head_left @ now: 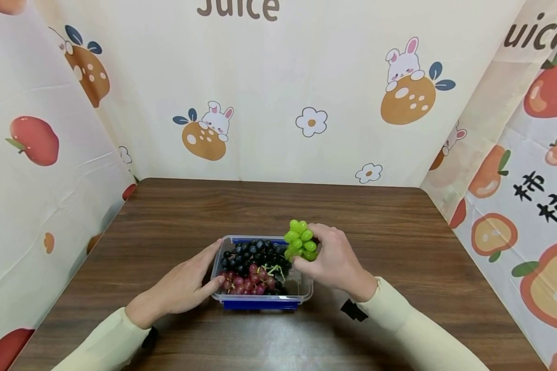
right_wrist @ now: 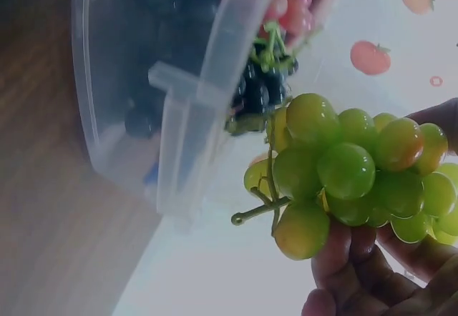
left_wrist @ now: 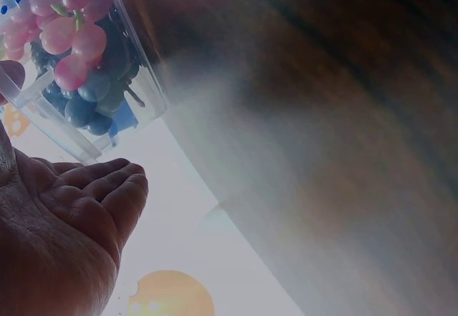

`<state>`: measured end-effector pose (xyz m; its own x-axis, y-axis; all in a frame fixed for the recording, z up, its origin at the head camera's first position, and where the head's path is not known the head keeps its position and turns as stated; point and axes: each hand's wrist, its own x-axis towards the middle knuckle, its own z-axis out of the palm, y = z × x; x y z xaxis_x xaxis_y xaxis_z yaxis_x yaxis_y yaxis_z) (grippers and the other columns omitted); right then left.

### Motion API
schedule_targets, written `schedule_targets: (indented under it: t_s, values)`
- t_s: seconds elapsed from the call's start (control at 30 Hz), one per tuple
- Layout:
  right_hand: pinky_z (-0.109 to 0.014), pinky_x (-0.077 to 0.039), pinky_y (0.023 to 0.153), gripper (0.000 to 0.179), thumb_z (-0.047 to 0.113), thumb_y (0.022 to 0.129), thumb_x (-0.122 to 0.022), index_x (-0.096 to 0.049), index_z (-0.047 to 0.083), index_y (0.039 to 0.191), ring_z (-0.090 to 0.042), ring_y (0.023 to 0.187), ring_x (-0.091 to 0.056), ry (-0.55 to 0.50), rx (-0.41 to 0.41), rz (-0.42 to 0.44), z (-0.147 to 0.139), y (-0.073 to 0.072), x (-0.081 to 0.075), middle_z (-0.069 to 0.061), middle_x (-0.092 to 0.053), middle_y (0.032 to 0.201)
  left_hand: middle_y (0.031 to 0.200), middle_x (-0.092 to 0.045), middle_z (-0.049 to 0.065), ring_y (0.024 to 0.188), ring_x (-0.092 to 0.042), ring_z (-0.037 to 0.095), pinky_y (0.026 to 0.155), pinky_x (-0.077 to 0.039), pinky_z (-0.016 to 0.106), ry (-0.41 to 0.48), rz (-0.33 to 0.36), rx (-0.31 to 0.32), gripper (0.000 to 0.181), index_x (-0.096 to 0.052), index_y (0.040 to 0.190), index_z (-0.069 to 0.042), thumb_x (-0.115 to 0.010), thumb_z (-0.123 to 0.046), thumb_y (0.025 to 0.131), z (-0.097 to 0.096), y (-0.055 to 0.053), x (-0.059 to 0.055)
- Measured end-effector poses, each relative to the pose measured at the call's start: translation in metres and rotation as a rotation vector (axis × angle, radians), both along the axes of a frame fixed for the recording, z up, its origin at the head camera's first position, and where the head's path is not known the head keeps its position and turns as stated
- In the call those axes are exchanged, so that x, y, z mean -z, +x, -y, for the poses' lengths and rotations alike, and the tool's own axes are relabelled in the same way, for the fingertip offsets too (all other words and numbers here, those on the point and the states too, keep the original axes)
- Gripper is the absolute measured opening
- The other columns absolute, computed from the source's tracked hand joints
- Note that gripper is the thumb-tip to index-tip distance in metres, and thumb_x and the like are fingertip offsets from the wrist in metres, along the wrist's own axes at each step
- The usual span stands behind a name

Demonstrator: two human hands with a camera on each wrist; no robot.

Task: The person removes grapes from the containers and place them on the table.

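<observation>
Green grapes (head_left: 300, 242): pinching with fingers (head_left: 305, 266) of right hand (head_left: 336, 260), 2 o'clock of plastic box (head_left: 260, 298); touching box at 9 o'clock with left hand (head_left: 183, 286), fingers straight.

It was a curtained-off space, in what building unclear: a wood-grain table (head_left: 190, 206) stood between fruit-printed sheets (head_left: 37, 201) left and right, with a rabbit-patterned curtain (head_left: 269, 72) along the far edge.

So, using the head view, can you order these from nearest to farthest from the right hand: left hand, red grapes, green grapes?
1. Green grapes: nearest, held in the right hand.
2. Red grapes: toward the near left of the clear box.
3. Left hand: farthest, at the box's left side.
</observation>
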<state>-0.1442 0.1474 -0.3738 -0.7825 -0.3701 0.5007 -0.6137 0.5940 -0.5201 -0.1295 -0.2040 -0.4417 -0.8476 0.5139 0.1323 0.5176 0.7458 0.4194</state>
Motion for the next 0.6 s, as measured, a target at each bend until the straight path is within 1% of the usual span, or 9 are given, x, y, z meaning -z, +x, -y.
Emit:
schedule_targets:
  t_s: [0.17,0.37,0.5,0.6]
  values:
    - [-0.025,-0.050,0.056,0.024,0.017,0.070,-0.081,-0.066,0.017,0.089,-0.009,0.068,-0.054,-0.004,0.051,-0.013,-0.009,-0.006,-0.006,0.008,-0.061,0.082,0.167,-0.026,0.012,0.145,-0.041,0.030,0.111,-0.043,0.052,0.001,-0.005,-0.002,0.081,-0.015,0.166,-0.011,-0.055,-0.046,0.105,0.000,0.000,-0.001]
    - [-0.026,-0.051,0.057,0.023,0.015,0.070,-0.081,-0.066,0.015,0.088,-0.011,0.068,-0.056,0.017,0.115,-0.012,-0.020,-0.012,-0.010,0.004,-0.063,0.081,0.168,-0.025,0.010,0.144,-0.042,0.030,0.110,-0.043,0.052,-0.001,-0.010,-0.003,0.081,-0.015,0.166,-0.012,-0.056,-0.045,0.104,0.000,0.000,0.000]
    - [-0.028,-0.050,0.058,0.023,0.015,0.070,-0.081,-0.066,0.014,0.087,-0.013,0.068,-0.055,0.051,0.160,0.003,-0.026,-0.016,-0.011,0.002,-0.062,0.080,0.168,-0.025,0.011,0.145,-0.042,0.030,0.111,-0.043,0.052,-0.004,-0.003,-0.001,0.082,-0.014,0.166,-0.011,-0.056,-0.045,0.105,0.000,0.000,0.000]
    - [-0.030,-0.048,0.058,0.023,0.017,0.071,-0.081,-0.063,0.014,0.085,-0.014,0.067,-0.053,0.096,0.199,0.025,-0.030,-0.019,-0.011,0.001,-0.059,0.079,0.168,-0.025,0.011,0.145,-0.042,0.030,0.111,-0.043,0.052,-0.002,0.002,0.000,0.082,-0.014,0.166,-0.011,-0.055,-0.045,0.105,0.000,0.000,-0.001]
